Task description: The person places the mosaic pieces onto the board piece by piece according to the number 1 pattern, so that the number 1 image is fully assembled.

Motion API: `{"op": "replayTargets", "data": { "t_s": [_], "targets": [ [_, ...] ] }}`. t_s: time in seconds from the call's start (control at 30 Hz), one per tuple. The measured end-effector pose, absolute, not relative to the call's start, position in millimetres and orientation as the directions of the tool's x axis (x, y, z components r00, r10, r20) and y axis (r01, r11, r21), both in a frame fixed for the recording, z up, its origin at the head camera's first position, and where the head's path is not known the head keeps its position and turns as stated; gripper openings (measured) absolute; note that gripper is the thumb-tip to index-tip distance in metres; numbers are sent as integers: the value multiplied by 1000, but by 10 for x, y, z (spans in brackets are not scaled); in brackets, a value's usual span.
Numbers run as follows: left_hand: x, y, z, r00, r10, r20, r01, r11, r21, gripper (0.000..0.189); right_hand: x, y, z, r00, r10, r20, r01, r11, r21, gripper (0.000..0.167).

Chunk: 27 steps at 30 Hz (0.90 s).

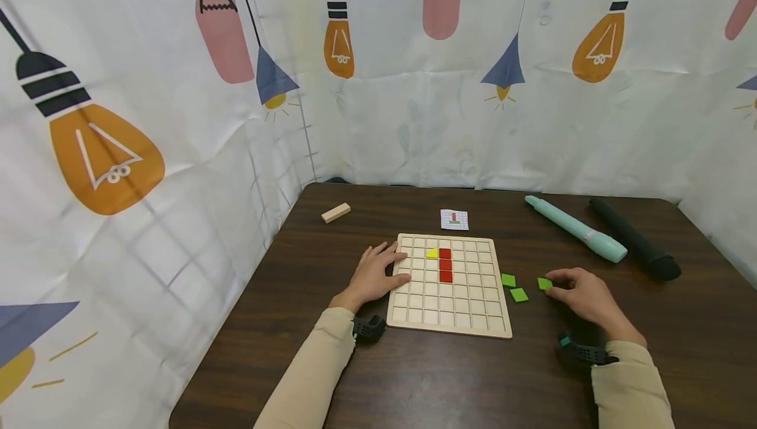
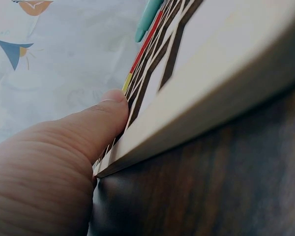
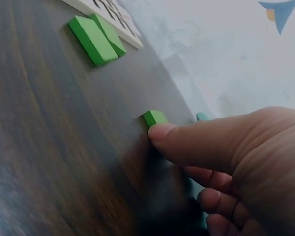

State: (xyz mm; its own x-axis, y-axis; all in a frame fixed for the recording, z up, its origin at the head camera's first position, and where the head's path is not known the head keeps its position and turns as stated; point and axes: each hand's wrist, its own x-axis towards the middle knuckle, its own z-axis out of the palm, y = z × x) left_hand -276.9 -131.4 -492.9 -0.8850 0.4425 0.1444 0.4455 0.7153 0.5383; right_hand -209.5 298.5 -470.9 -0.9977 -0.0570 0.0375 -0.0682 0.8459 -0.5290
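A wooden grid board lies on the table, with a column of red tiles and one yellow tile in its cells. My left hand rests at the board's left edge, fingers spread and their tips over the rim; in the left wrist view the thumb lies along that edge. Right of the board, my right hand pinches a green tile between thumb and finger, close over the table. Two more green tiles lie between that hand and the board.
Behind the board sits a small pattern card. A wooden block is at the back left. At the back right lie a mint-green tube-shaped object and a black rolled-up object. A printed curtain hangs behind the table.
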Motion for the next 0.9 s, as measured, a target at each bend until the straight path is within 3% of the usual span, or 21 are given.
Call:
{"op": "replayTargets", "data": {
  "t_s": [0.37,0.9],
  "targets": [
    [-2765,-1317,-4933,-886,440,147,446,720,531,57,-2125,2765,-4752,-984,-60,167,-137,854,-502,28],
    [-2773,-1304,-4929,-891,434,137,436,727,531,57,-2154,2570,-4755,-975,-42,217,-158,817,-555,31]
  ]
}}
